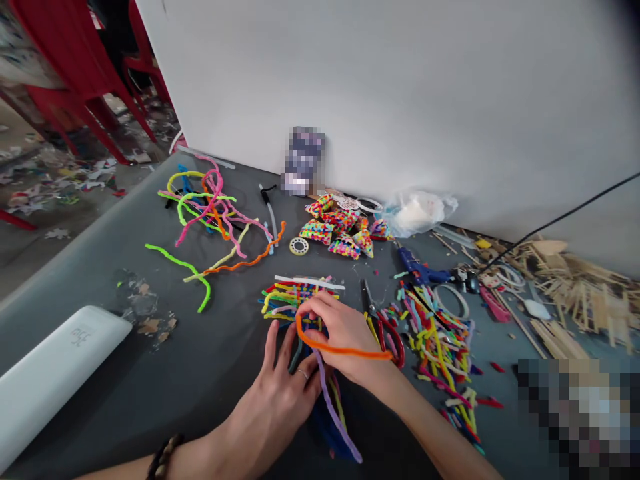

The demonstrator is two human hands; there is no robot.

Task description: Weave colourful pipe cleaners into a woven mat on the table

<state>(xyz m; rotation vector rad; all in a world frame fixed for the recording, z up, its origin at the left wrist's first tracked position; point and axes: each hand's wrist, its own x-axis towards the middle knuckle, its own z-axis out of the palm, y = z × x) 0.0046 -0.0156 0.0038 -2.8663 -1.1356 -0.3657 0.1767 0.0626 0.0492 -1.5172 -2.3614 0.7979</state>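
A woven piece of coloured pipe cleaners [287,298] lies at the middle of the table, its lower part hidden by the hands. My left hand [287,393], with a ring on one finger, rests at its lower edge, fingers apart and several touching the strands. My right hand [343,330] is closed over the right side of the weave, fingers bent down, pinching an orange pipe cleaner [350,350] that curves back over the hand. A purple pipe cleaner [333,410] trails toward the front edge from between the hands. The fingertips of my right hand are partly hidden.
Loose long pipe cleaners [215,200] lie back left, a white power bank [60,373] front left. Behind are small woven pouches [343,227]. To the right are red-handled scissors [393,340], cut pieces [440,340], a blue glue gun [423,269] and wooden sticks [575,287].
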